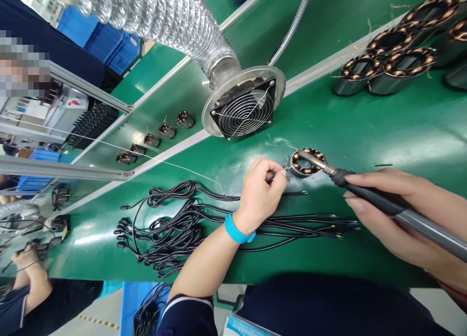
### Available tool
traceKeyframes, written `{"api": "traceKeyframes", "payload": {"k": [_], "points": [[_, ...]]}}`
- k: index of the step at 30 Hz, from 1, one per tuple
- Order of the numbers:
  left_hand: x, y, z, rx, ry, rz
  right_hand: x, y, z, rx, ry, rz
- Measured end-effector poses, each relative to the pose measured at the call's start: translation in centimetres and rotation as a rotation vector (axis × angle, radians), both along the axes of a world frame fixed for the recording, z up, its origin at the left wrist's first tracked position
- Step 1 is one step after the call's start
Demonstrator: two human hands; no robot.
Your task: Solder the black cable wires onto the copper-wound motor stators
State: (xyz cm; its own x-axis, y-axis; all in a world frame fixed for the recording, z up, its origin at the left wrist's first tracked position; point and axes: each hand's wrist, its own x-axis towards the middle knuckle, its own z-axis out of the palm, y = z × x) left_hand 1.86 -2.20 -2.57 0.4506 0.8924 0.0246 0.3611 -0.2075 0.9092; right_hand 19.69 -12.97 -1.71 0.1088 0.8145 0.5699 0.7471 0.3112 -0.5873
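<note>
My right hand [397, 209] grips a soldering iron [386, 195] by its dark handle. The iron's metal tip rests on the upper rim of a stator [305, 171] with copper windings, and a wisp of smoke rises beside it. Close to the stator's left side, my left hand [263, 190] pinches a black cable [270, 179]; its thin wire ends reach toward the windings. Under and beside my left forearm lies a pile of coiled black cables [171, 229], their coloured stripped ends pointing right.
A fume extractor fan [245, 114] on a silver duct [156, 15] hangs just beyond my hands. Larger stators [390, 68] stand at the back right, smaller ones [151, 140] at the back left. Another person's hands [27, 258] work at the far left. A blue bin [127, 307] sits below the table edge.
</note>
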Motion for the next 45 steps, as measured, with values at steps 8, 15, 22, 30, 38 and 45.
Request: {"api": "traceKeyframes", "payload": {"k": [8, 15, 22, 30, 38, 45], "points": [[0.0, 0.1, 0.2, -0.053, -0.016, 0.017, -0.1, 0.3, 0.3, -0.017, -0.082, 0.002], [-0.1, 0.4, 0.8, -0.307, -0.088, 0.002, -0.8, 2.9, -0.2, -0.18, -0.07, -0.037], [-0.8, 0.4, 0.4, -0.204, -0.147, -0.066, -1.9, 4.2, -1.9, -0.216, 0.055, 0.028], [-1.1, 0.4, -0.2, 0.565, -0.073, -0.218, -2.2, 4.0, -1.5, -0.182, 0.183, 0.048], [-1.1, 0.5, -0.6, 0.636, -0.024, -0.224, -1.3, 4.4, -2.5, -0.157, 0.165, 0.1], [-0.8, 0.5, -0.4, 0.343, -0.039, -0.153, 0.0, 4.7, -2.8, -0.064, -0.145, 0.18]]}}
